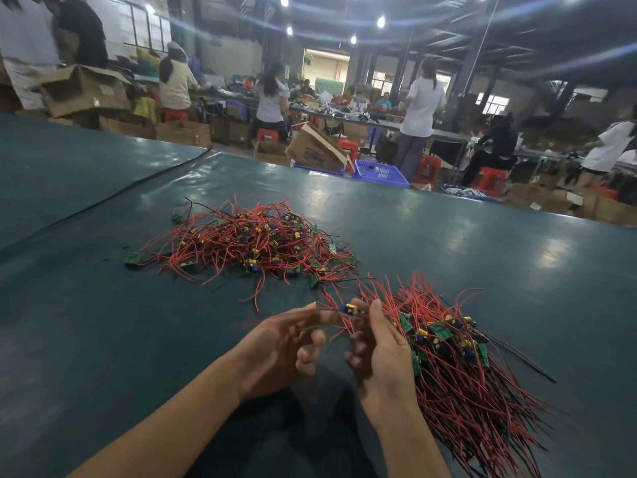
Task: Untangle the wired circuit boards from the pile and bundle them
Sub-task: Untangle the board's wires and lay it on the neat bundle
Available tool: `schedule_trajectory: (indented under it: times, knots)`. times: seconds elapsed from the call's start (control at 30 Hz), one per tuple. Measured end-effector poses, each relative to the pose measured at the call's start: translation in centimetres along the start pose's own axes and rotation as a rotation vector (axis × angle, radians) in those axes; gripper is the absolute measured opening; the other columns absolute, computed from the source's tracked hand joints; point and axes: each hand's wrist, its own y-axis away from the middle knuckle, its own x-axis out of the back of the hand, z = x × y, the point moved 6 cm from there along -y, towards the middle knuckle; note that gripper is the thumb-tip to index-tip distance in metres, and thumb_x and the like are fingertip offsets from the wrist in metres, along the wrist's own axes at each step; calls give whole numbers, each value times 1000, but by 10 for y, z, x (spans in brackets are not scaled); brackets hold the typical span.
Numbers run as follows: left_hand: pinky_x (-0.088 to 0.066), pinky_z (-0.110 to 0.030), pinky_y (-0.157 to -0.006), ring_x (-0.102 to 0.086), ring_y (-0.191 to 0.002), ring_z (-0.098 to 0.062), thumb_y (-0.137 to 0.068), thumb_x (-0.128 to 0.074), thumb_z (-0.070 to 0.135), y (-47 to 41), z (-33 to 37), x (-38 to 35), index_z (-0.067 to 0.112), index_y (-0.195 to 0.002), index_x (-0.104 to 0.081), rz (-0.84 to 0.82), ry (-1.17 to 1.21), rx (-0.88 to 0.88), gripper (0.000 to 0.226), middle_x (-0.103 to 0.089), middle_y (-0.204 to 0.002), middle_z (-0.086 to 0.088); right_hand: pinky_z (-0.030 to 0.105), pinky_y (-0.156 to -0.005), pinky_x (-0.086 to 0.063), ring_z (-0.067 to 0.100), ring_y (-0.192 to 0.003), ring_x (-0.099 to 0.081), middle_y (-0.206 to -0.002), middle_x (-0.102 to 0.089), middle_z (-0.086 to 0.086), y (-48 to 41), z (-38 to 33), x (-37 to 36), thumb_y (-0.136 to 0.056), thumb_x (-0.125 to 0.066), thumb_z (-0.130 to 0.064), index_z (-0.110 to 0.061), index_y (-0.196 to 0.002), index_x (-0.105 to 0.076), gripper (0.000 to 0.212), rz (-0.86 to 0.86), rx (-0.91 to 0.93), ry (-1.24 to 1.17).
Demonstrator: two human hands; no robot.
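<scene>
Holding one wired circuit board (349,309) over the green table cover (103,339), the right hand (382,353) has its fingers curled around the red wires (339,326). The left hand (275,350) is blurred, with fingers bent close to the same wires; I cannot tell if it pinches them. The tangled pile (248,243) lies farther back, and the sorted bundle (462,367) is just beside the right hand. The risk, I think, is that loose wire ends hook into the bundle and drag boards out, or that a hard pull breaks a solder joint.
</scene>
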Motion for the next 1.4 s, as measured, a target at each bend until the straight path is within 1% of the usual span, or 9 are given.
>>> schedule_trajectory:
  times: [0.1, 0.3, 0.4, 0.6, 0.73, 0.9, 1.1, 1.27, 1.4]
  knots:
    - [-40, -19, -41, -47, -44, -7, -73, -71, 22, -4, 3, 7, 17, -94, -74, 59, -120, -131, 22, -64, -69, 0, 18, -38, -30, 6, -46, -38, -71, -61, -1, -2, -5, 2, -82, -60, -37, -16, -81, -80, 29, -8, 39, -114]
    - [-44, -23, -50, -54, -57, -13, -69, -72, 66, -2, -4, -8, 25, -76, -69, 97, -367, -239, 42, -59, -70, -4, 33, -66, -59, 20, -67, -69, -76, -75, 7, 5, 6, -14, -81, -61, -39, -20, -80, -81, 28, -109, 106, 200]
    - [-42, -22, -47, -54, -52, -14, -76, -62, 56, -1, 3, -6, 21, -69, -69, 188, -407, -316, 37, -60, -63, -4, 37, -76, -60, 22, -76, -71, -79, -76, 10, 7, 9, -18, -85, -62, -34, -20, -76, -81, 26, -102, 121, 232]
    - [-43, -23, -47, -49, -44, -14, -76, -61, 41, 1, 16, -5, 18, -51, -59, 202, -508, -433, 35, -53, -51, -4, 16, -35, -26, 3, -39, -27, -51, -39, -7, -5, -12, 20, -89, -63, -32, -19, -76, -81, 25, 183, 141, 73]
    - [-43, -22, -47, -48, -44, -13, -78, -61, 40, 0, 16, -4, 17, -51, -58, 170, -527, -450, 36, -52, -49, -3, 16, -35, -22, 2, -39, -25, -57, -44, -8, -10, -20, 37, -96, -60, -24, -18, -71, -79, 33, 273, 168, -62]
    - [-43, -23, -48, -49, -47, -16, -77, -61, 45, 1, 19, -3, 21, -53, -58, 169, -521, -502, 34, -53, -52, -5, 17, -37, -28, 3, -39, -30, -54, -47, -10, -8, -7, 21, -86, -64, -41, -24, -77, -81, 26, 178, 160, 78]
    - [-48, -24, -52, -56, -53, -13, -83, -60, 45, -3, 13, -8, 19, -66, -65, 138, -643, -531, 31, -58, -58, 1, 25, -69, -58, 12, -72, -71, -76, -76, 1, 5, 13, -15, -87, -63, -33, -27, -76, -80, 21, -48, 213, 302]
    - [-46, -25, -53, -55, -51, -17, -90, -57, 42, -4, 11, -7, 20, -57, -58, 132, -715, -485, 39, -55, -55, -2, 17, -38, -31, 2, -40, -32, -50, -46, -11, -8, -9, 23, -95, -62, -23, -19, -74, -79, 27, 251, 189, 118]
    - [-47, -25, -55, -57, -52, -17, -90, -58, 47, -3, 10, -6, 17, -60, -58, 132, -756, -492, 43, -56, -57, -3, 16, -33, -26, 2, -37, -28, -54, -45, -9, -11, -20, 48, -96, -62, -24, -17, -79, -75, 23, 389, 195, -2]
